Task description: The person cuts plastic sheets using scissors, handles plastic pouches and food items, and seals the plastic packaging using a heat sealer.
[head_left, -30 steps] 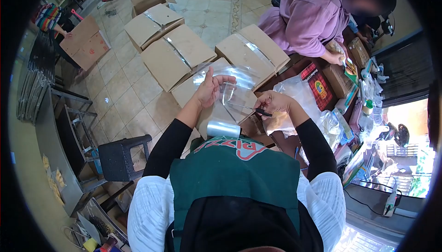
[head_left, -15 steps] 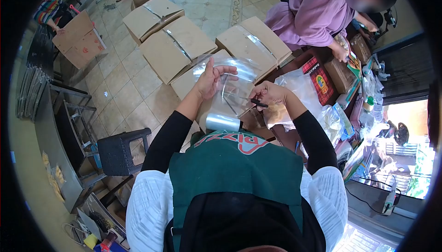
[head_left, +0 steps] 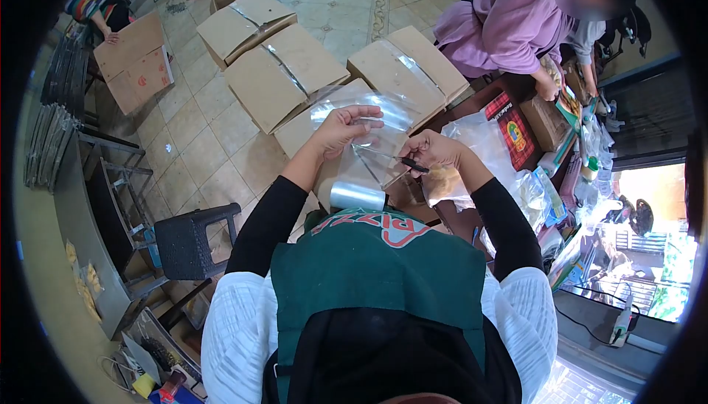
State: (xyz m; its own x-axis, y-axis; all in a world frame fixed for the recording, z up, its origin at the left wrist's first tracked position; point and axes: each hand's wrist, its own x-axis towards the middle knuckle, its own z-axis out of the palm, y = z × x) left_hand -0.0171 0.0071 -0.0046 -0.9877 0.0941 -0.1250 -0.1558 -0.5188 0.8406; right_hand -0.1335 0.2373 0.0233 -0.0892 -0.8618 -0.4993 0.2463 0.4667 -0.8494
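Observation:
Clear plastic film [head_left: 380,112] stretches up from a shiny roll [head_left: 358,196] lying near my apron, over a cardboard box. My left hand [head_left: 345,132] is at the film's left part, its fingers now curled in against the thumb on the plastic. My right hand [head_left: 431,154] grips a dark-handled tool [head_left: 413,163] whose thin tip points left across the film, below my left hand. Beside my right hand lies a clear bag [head_left: 446,182] with something tan inside.
Closed cardboard boxes [head_left: 284,83] stand ahead. A black stool [head_left: 193,243] is at the left. A person in pink [head_left: 501,20] works at the cluttered table [head_left: 472,101] on the right; another person holds flattened cardboard [head_left: 136,64] at the far left.
My left hand's fingers have closed from a spread pose onto the film. My right hand and its tool moved slightly up and left. The person at the far left shifted the cardboard.

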